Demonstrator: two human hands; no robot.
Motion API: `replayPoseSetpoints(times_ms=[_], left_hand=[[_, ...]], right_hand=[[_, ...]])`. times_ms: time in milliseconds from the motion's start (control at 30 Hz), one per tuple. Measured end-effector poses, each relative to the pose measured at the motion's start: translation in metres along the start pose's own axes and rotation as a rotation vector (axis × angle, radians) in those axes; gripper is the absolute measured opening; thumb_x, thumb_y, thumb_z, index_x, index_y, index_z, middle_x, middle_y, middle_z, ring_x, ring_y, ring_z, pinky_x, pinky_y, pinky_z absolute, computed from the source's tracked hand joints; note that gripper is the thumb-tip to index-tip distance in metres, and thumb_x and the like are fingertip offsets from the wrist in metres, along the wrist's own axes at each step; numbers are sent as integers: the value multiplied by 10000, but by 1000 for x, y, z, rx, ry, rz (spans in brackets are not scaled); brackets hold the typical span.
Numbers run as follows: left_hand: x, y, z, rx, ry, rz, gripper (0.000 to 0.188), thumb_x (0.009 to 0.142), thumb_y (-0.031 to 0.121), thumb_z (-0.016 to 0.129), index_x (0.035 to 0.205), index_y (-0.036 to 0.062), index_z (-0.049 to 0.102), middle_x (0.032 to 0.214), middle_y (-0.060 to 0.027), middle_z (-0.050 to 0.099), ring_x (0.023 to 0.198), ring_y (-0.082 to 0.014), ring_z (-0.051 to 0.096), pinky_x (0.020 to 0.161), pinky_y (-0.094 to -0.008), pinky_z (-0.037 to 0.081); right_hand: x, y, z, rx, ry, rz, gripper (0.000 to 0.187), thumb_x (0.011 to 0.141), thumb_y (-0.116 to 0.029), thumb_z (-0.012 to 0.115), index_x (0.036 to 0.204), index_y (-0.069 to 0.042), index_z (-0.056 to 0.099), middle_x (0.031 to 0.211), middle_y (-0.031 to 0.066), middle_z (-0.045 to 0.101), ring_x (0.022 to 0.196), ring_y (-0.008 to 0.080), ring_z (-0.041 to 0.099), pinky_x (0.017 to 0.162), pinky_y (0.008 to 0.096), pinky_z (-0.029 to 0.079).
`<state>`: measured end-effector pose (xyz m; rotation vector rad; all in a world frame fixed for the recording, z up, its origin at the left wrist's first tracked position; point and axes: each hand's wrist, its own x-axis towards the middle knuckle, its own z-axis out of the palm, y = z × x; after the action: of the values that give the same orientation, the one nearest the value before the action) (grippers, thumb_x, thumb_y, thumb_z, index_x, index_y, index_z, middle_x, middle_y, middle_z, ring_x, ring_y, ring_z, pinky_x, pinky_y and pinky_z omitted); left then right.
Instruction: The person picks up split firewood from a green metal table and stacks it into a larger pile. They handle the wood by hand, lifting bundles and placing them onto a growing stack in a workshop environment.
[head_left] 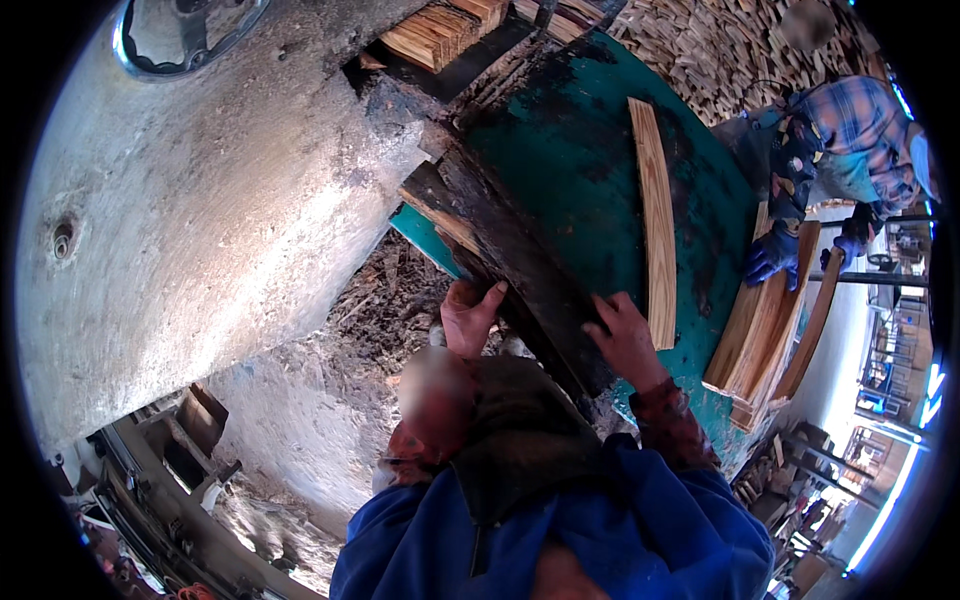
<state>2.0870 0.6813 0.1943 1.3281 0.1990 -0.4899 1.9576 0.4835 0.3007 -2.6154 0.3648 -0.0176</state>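
A long dark, grimy plank (pixel 530 265) runs aslant along the left edge of a green machine table (pixel 570 125). My left hand (pixel 468 318) is curled at the plank's left side, thumb up; its fingertips are hidden, so what they grip cannot be made out. A rough pale wood piece (pixel 437 212) lies beside the plank, beyond that hand. At the plank's right edge rests my right hand (pixel 625 338), thumb and fingers apart, partly over the table. Just right of it, a curved pale stave (pixel 654 220) lies flat on the green surface.
A co-worker in a plaid shirt (pixel 850 130) stands at the right, a purple-gloved hand (pixel 774 258) on several wooden staves (pixel 752 345). Left of me rises a large pale metal housing (pixel 200 220). Chips and debris (pixel 385 305) lie below the table's edge. Stacked wood (pixel 690 50) fills the back.
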Motion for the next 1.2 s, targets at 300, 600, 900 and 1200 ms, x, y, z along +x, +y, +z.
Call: replayPoseSetpoints(times_ms=[300,600,900,1200], left_hand=[[-2,9,5,-53,-22,26,263,788,102,787,925,-18,598,890,-47,672,790,-81,585,682,-241,481],[11,-23,-4,-54,-76,72,289,818,83,740,970,-66,544,914,-116,665,684,-149,635,449,-291,544],[15,-34,-12,128,-35,88,263,827,99,733,888,-40,518,825,-93,637,612,-146,612,404,-292,524],[-3,5,4,-96,-56,98,353,774,231,798,843,-40,582,820,-45,648,725,-81,554,619,-264,463]], right_hand=[[46,103,5,-368,329,243,690,740,-309,779,1301,-28,491,1258,218,470,1173,405,448,952,488,403],[68,143,5,-209,279,452,797,727,-229,756,1397,-33,369,1287,255,441,1167,438,444,985,490,393],[19,90,-6,531,232,357,680,715,-157,729,1333,5,495,1334,186,498,1240,289,490,1033,356,388],[30,44,18,355,21,-19,605,762,-107,711,1320,2,504,1351,190,483,1260,320,477,1049,353,374]])
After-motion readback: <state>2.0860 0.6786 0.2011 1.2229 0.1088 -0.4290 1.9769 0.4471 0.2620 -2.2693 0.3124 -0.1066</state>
